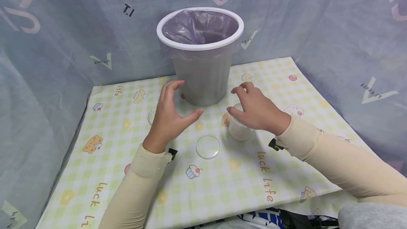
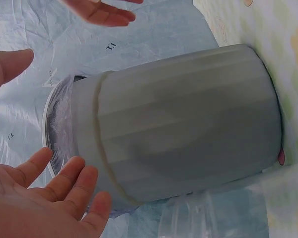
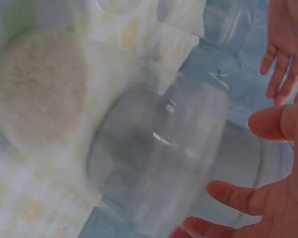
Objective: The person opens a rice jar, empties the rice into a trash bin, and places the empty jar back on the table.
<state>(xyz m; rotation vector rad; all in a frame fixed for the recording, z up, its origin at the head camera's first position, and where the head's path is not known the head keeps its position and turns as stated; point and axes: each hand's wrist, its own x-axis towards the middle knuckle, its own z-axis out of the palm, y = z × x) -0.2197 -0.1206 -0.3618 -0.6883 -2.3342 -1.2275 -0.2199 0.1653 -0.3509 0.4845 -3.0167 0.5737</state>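
Observation:
My left hand (image 1: 166, 117) is raised over the table, fingers and thumb spread wide with nothing between them. Behind it, partly hidden, is a clear container (image 1: 151, 116), whose transparent wall (image 2: 186, 218) also shows low in the left wrist view. My right hand (image 1: 259, 109) hovers just above a clear jar (image 1: 240, 132), fingers loosely bent and apart from its rim in the right wrist view. Pale, grainy contents (image 3: 42, 89) fill the bottom of this jar. Between the hands, a round clear lid (image 1: 208, 147) lies flat on the checked cloth.
A grey waste bin (image 1: 203, 77) with a white rim and a purple bag (image 1: 187, 27) stands at the back of the table. Printed blue-grey sheeting (image 1: 111, 27) hangs behind and along both sides. The tablecloth (image 1: 222, 190) is green and white with cartoon prints.

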